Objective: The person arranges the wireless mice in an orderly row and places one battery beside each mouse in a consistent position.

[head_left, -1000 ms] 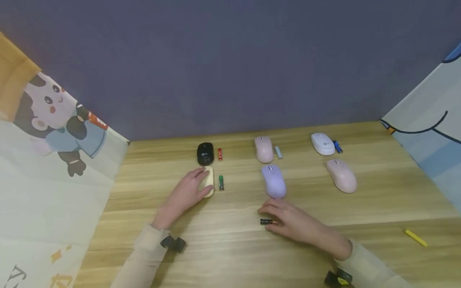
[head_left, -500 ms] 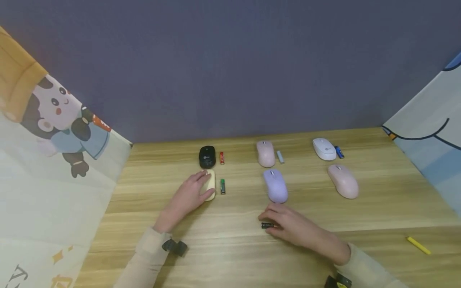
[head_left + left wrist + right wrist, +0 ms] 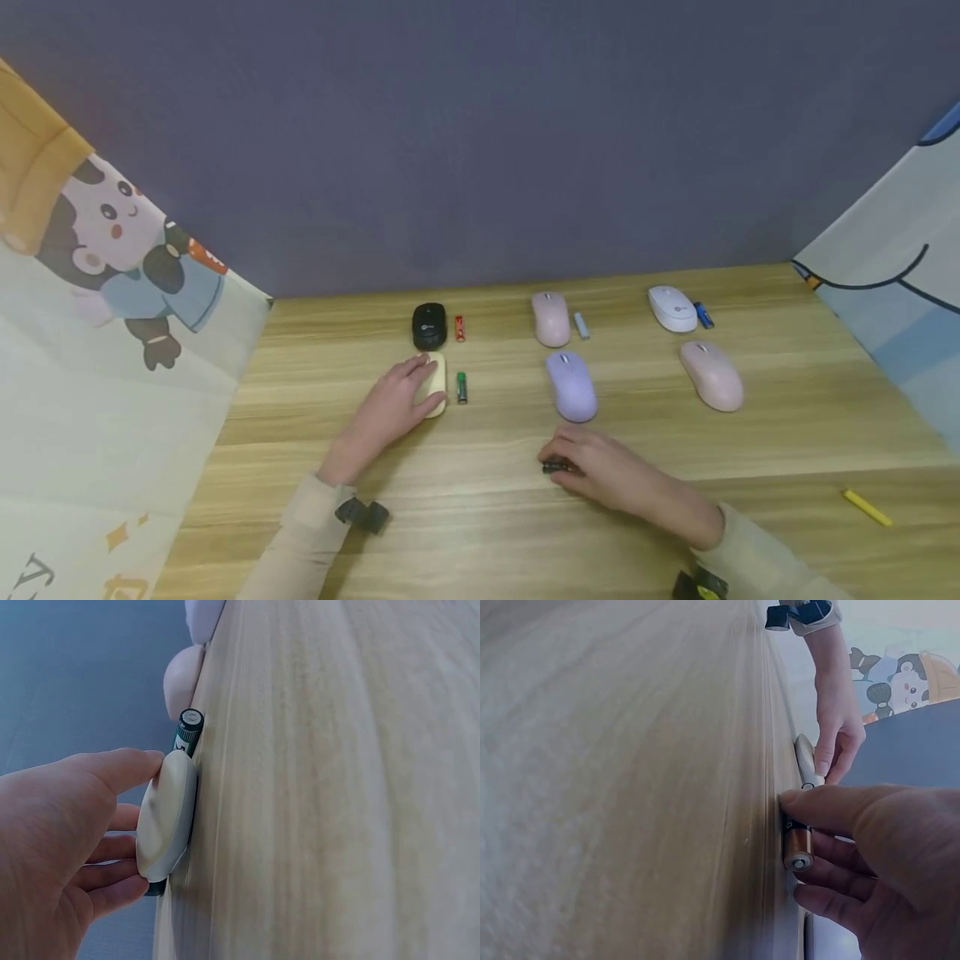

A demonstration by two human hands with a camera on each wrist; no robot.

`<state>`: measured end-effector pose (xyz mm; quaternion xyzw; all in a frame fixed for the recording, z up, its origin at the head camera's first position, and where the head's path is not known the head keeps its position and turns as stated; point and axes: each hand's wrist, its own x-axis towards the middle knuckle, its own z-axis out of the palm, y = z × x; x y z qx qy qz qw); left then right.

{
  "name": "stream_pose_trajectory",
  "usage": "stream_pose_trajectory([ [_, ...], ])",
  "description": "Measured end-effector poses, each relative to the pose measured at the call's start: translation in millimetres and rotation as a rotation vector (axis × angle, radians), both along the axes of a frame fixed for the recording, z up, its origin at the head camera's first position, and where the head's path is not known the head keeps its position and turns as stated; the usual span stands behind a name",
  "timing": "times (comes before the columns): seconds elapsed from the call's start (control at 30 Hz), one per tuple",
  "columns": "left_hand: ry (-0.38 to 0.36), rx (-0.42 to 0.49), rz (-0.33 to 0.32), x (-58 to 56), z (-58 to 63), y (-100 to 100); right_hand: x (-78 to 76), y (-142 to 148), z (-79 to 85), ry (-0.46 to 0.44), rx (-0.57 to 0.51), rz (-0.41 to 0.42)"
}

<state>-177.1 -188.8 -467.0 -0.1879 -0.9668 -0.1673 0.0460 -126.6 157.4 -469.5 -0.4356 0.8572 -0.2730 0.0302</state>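
Observation:
My left hand grips a cream computer mouse on the table, thumb at one edge and fingertips at the other, as the left wrist view confirms. A green-and-black battery lies just right of that mouse. Low over the wood, my right hand pinches a black battery with a copper end between thumb and fingers. Its copper end faces the right wrist camera; the fingers partly cover it in the head view. A lilac mouse sits just beyond the right hand.
At the back are a black mouse with a red battery, a pink mouse with a pale blue battery, and a white mouse with a blue battery. Another pink mouse and a yellow stick lie right.
My right fingers have come down around the black-and-copper battery, covering more of it. The left hand stays on the cream mouse. The head view has shifted slightly.

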Motion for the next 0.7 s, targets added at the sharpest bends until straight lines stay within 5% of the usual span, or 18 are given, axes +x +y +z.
stream_pose_trajectory([
  [0.33,0.012,0.009,-0.004,-1.3,1.2,0.1,-7.3,1.5,0.7,0.049,-0.086,0.022],
  [0.7,-0.001,-0.003,-0.002,-0.8,0.7,-0.3,-14.2,4.7,9.9,0.082,-0.078,-0.063],
])
